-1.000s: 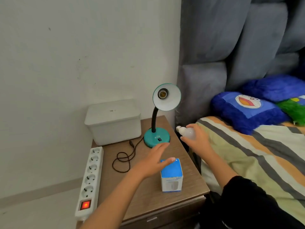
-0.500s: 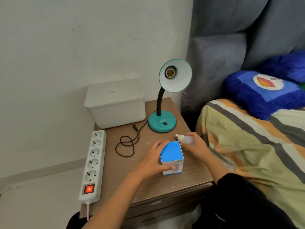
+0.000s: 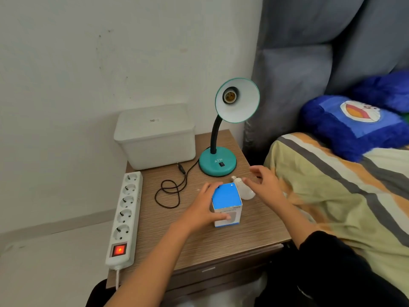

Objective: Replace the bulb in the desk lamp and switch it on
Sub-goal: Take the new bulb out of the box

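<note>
I see my left hand [image 3: 202, 207] closed around the blue-topped bulb box [image 3: 226, 204], which stands upright on the wooden nightstand [image 3: 221, 244]; the thumb presses the front face and the other fingers wrap the far left edge. My right hand [image 3: 264, 187] hovers just beside the box with fingers spread and loose, and it grips nothing. The white bulb [image 3: 244, 188] lies on its side on the nightstand, between the box and the right hand, with its metal screw end pointing to the lamp base; I cannot tell if the fingertips touch the glass. The teal desk lamp [image 3: 218, 160] stands behind, near the back right corner, and its shade is turned to me so that the empty socket [image 3: 230, 96] is visible. The rocker switch [image 3: 222, 164] sits on the base. The black cord [image 3: 170, 191] lies in loops on the wood, with its plug end lying near a white lidded container [image 3: 155, 136]. A white power strip [image 3: 126, 216] lies along the left edge, its red switch glowing. The bed with a striped blanket [image 3: 343, 196] is at the right.
</note>
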